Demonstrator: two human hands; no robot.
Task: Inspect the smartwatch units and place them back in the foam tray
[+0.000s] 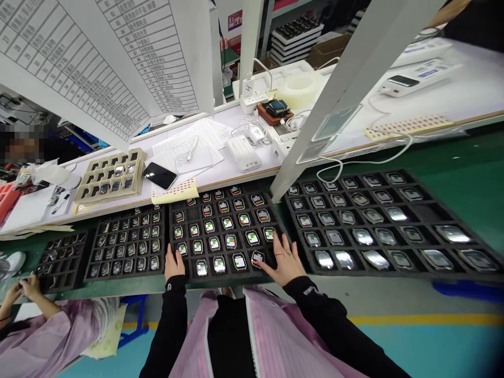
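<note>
The open left hand [174,264] and right hand [282,260] rest on a black foam tray [232,275] at the desk's [129,287] front edge, right fingers [275,247] touching a smartwatch [256,257], long axis pointing away.

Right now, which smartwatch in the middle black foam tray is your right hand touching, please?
The front row's rightmost smartwatch in the black foam tray; the right hand touches no other in that row.

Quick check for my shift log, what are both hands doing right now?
Left hand: open, resting on the black foam tray, holding nothing.
Right hand: open, fingers spread, touching a smartwatch, not gripping it.
</note>
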